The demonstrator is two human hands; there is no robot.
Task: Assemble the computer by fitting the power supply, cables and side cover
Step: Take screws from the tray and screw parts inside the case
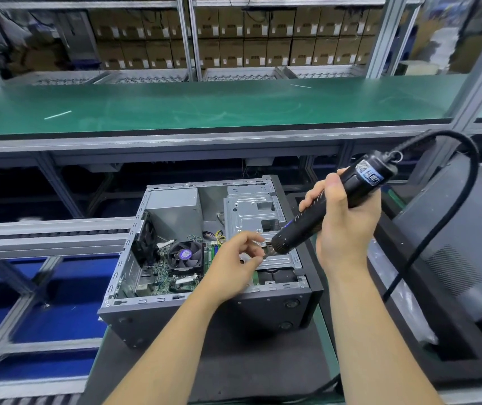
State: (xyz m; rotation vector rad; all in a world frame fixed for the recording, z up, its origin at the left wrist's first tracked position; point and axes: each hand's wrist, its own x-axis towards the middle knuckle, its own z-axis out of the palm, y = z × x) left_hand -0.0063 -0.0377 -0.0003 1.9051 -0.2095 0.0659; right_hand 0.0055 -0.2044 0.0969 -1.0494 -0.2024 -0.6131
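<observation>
1. Computer case (204,314) is lying on its side on a dark mat (263,361) on the counter (325,331), open side facing up, side cover not fitted.
2. Power supply (175,209) is sitting in the far left corner of the case, above the fan (185,254) and the motherboard (160,276); coloured cables (217,236) are lying loose beside the drive bracket (251,211).
3. Left hand (233,261) is reaching over the case, its fingers (252,238) pinching something small at the driver's tip, likely a screw, too small to tell.
4. Right hand (344,217) is gripping a black electric screwdriver (330,200), fingers curled round its barrel, tip angling down at the bracket.
5. Case is looking stiff, heavy and sharp-edged, so the outer walls are seeming the safest hold; board and cables are appearing fragile.
6. Second dark case (452,244) is standing to the right.
</observation>
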